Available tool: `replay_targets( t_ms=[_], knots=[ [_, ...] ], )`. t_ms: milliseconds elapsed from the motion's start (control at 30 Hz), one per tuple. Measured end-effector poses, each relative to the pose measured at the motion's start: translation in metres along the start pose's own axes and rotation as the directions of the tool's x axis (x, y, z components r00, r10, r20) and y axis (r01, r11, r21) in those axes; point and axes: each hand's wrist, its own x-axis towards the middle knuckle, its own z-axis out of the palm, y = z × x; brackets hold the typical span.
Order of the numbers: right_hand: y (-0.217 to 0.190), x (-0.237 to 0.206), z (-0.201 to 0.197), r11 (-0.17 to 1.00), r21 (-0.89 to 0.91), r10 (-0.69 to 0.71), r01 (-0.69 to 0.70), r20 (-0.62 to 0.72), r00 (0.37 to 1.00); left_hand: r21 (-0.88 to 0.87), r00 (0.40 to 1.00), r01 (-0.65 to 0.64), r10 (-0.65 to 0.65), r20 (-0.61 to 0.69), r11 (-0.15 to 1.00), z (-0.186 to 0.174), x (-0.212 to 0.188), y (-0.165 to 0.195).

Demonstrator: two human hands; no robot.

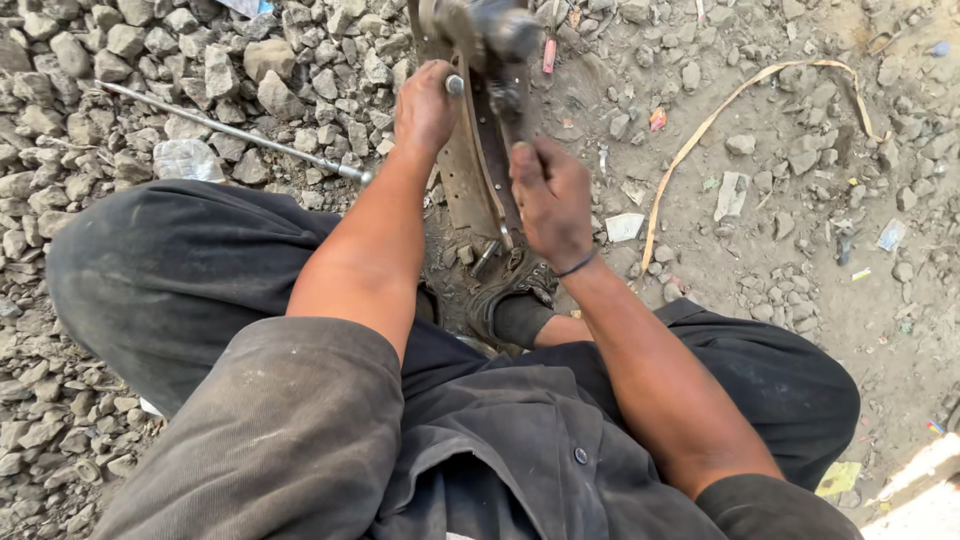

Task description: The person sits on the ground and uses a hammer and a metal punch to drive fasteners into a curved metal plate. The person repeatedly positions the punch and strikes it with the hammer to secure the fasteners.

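I squat over a rusty curved metal strip (468, 165) lying on the dirt in the head view. My left hand (425, 105) is closed around a short metal rod, its round end (455, 85) showing beside the strip's upper part. My right hand (550, 200) grips a dark tool shaft (508, 105) that rises to a blurred heavy head (500, 30) near the top edge. My sandalled foot (512, 290) rests at the strip's near end. A small bolt (486, 258) lies by the foot.
Grey crushed stone (250, 70) covers the ground at the left. A long thin steel rod (235, 132) lies across it, beside a crumpled plastic bottle (188, 158). A bent tan strap (720, 110) and scraps of paper litter the dirt at the right.
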Motion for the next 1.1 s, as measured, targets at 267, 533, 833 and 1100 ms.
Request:
replay_targets(
  t_ms=[267,533,833,1100],
  knots=[
    [0.010,0.017,0.003,0.908,-0.402,-0.133,0.119,-0.006,0.991,0.089,0.976,0.211,-0.215,0.044,0.974,0.013,0.009,-0.022],
    [0.021,0.009,-0.011,0.947,-0.320,-0.021,0.006,-0.043,0.999,-0.044,0.997,-0.075,0.074,-0.039,0.996,0.010,-0.001,-0.011],
    [0.027,0.025,-0.020,0.936,-0.264,-0.230,0.233,0.043,0.972,0.041,0.978,0.201,-0.203,0.048,0.979,0.001,0.003,0.004],
    [0.056,0.033,-0.021,0.824,-0.553,0.122,-0.122,-0.037,0.992,-0.038,0.999,0.017,-0.019,-0.045,0.999,0.011,-0.005,-0.023]
  ],
)
